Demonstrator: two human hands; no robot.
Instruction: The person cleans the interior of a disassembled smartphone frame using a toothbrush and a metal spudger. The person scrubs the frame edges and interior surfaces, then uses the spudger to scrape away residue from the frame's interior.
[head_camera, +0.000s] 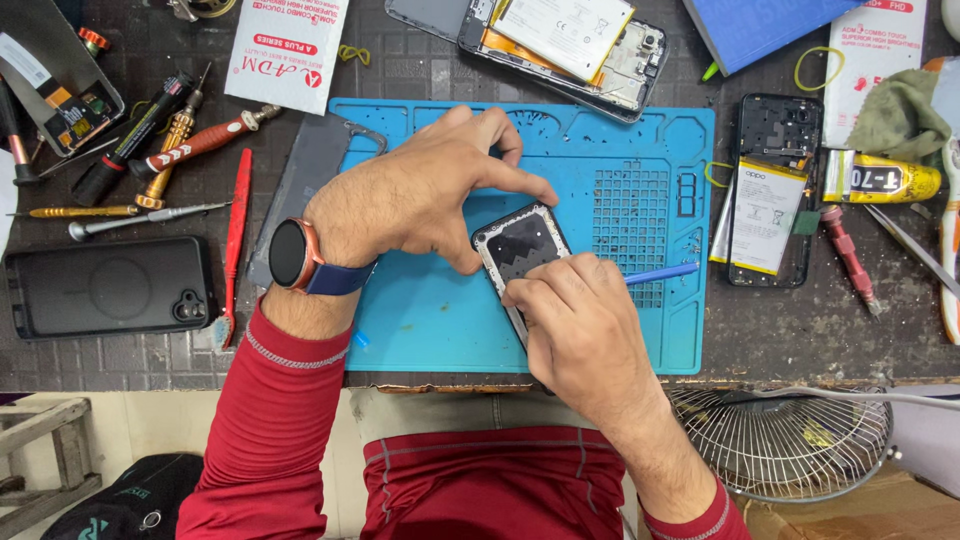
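Pinching the phone (520, 250) at its top edge w/ thumb & forefinger, left hand (420, 190) steadies it on the blue mat (430, 320). Right hand (575, 320) grips a blue pry tool (665, 272) against the phone's lower side.

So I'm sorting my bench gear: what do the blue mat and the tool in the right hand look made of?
The blue mat looks like soft matte silicone or rubber: moulded compartments and a grid, no glare. The thin blue tool held by the right hand appears to be smooth plastic, though that is uncertain. The left hand steadies the phone.
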